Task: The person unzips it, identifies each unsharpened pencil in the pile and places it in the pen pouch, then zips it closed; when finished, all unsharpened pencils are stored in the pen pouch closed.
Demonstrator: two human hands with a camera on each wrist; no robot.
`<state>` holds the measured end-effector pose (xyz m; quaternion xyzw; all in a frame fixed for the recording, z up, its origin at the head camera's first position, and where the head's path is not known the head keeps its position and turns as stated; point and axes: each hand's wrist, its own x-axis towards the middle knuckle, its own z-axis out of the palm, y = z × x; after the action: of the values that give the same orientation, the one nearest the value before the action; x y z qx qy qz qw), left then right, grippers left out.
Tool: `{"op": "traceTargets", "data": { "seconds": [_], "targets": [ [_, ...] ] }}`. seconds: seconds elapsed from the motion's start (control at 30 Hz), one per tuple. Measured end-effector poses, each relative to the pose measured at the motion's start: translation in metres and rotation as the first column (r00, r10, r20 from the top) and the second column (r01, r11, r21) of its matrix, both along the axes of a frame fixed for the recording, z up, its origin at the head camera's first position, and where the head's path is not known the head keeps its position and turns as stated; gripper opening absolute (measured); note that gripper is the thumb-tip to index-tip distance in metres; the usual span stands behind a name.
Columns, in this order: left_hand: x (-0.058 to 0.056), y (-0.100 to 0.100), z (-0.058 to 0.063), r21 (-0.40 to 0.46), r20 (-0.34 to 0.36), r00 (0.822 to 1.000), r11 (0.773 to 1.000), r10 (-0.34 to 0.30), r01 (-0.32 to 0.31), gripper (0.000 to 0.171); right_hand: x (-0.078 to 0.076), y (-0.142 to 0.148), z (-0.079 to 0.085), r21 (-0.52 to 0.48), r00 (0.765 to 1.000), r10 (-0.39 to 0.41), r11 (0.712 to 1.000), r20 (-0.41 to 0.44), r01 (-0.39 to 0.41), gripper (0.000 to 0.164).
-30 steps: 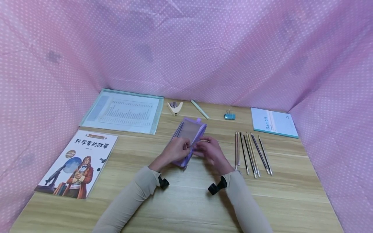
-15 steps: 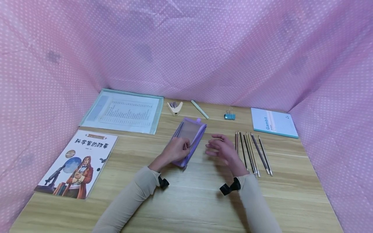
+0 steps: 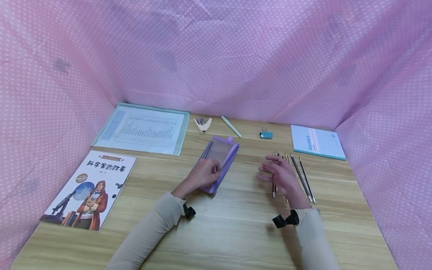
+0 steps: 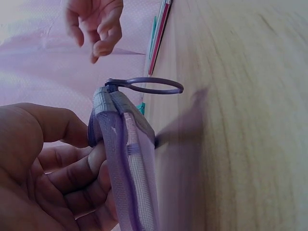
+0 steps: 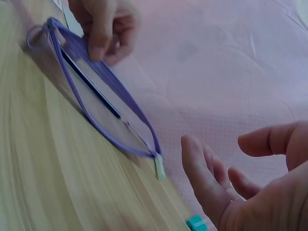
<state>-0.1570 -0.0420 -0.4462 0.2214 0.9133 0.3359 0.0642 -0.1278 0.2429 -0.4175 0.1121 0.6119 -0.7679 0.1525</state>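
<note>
The purple mesh pouch (image 3: 221,148), mouth parted, is near the desk's (image 3: 216,232) middle, pinched by the left grip (image 3: 206,173). The right grip (image 3: 280,175), loosely spread and holding nothing, has swung from it toward the pencils (image 3: 301,178), leaving the left alone steadying the pouch.

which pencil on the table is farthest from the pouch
The dark pencil at the row's right end in the head view; the other loose pencils lie left of it, nearer the pouch.

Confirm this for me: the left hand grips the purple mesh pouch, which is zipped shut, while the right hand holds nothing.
Not zipped shut: the purple mesh pouch gapes open in the right wrist view. The rest stands.
</note>
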Motion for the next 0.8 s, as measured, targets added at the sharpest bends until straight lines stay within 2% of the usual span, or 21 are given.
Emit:
{"op": "traceTargets", "data": {
  "seconds": [0.27,0.6,0.8],
  "targets": [
    [0.001,0.001,0.001,0.007,0.011,1.000,1.000,0.002,-0.002,0.005,0.007,0.038,0.003,-0.007,0.999,-0.015,1.000,-0.033,0.014,0.016],
    [0.001,0.000,0.000,0.007,0.003,1.000,1.000,0.004,-0.004,0.007,0.014,0.090,-0.001,-0.048,0.996,-0.046,0.998,-0.070,0.043,0.017],
    [0.001,0.000,-0.002,0.006,-0.003,1.000,1.000,-0.001,0.001,0.007,0.016,0.108,-0.007,0.004,0.998,-0.040,0.999,-0.053,0.040,0.020]
  ]
}}
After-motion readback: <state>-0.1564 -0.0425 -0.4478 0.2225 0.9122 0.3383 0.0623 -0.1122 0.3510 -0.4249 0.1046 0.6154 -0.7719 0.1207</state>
